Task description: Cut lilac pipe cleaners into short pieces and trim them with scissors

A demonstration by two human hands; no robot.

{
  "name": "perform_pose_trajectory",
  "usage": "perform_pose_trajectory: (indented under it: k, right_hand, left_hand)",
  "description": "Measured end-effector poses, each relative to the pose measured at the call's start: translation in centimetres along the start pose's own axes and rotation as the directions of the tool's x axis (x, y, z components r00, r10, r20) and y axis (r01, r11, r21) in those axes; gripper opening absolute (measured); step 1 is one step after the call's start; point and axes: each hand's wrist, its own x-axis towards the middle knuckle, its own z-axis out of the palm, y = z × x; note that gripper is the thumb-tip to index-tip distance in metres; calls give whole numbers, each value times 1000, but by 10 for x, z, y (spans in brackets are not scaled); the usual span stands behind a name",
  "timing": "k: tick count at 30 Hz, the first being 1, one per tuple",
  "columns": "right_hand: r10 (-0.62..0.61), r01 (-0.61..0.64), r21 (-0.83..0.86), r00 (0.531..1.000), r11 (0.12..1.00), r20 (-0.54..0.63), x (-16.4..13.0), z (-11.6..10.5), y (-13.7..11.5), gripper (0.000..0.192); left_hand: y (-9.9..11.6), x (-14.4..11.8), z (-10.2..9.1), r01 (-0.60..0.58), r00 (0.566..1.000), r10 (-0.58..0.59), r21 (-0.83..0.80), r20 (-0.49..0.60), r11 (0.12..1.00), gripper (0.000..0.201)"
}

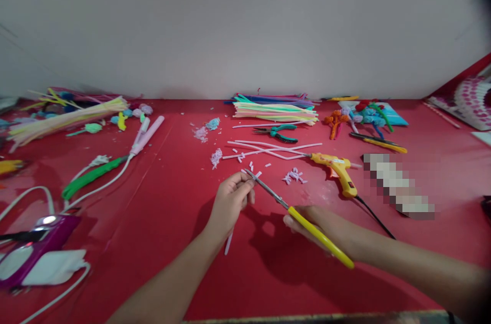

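My left hand (230,200) pinches a thin pale pink pipe cleaner (229,243), whose lower end sticks out below the hand. My right hand (320,227) grips yellow-handled scissors (307,222). Their metal blades reach up-left to my left fingertips, at the top end of the pipe cleaner. Several short pink cut pieces (251,165) lie on the red table (161,201) just beyond the hands. A small pink twisted shape (294,176) sits to the right of them.
A yellow glue gun (337,170) with a black cord lies right of the hands. Long pink pipe cleaners (268,149), green pliers (278,132) and a stack of coloured pipe cleaners (274,109) lie behind. At left are a green stem (90,177), white cables and a purple device (38,247).
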Motion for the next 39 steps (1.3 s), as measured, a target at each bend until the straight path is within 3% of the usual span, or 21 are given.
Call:
perform_pose_trajectory:
  k: [13,17,22,27,35,39]
  right_hand:
    - [74,-82,92,994,992,83,5,-5,-12,34]
    - [59,-64,85,997,994,52,8,-4,-10,39]
    - [143,-147,68,988,987,57,9,-7,-11,48]
    - [204,-223,143,970,964,136,9,-12,-16,47]
    - [40,-142,345,957,928,286,11,-7,5,33]
    - [83,-202,343,940,917,331,15,-6,8,38]
  left_hand:
    - [-6,4,-1,45,999,-45,-19,-23,999,12]
    - [-9,6,-2,36,999,-36,-27,-32,999,14]
    - [-9,9,-5,55,998,-55,6,-4,998,13]
    - [-10,11,-4,99,995,-100,25,1,995,12]
    - [-22,17,-5,110,994,-110,42,5,993,12]
    - [-25,18,-4,103,995,-101,97,-18,990,14]
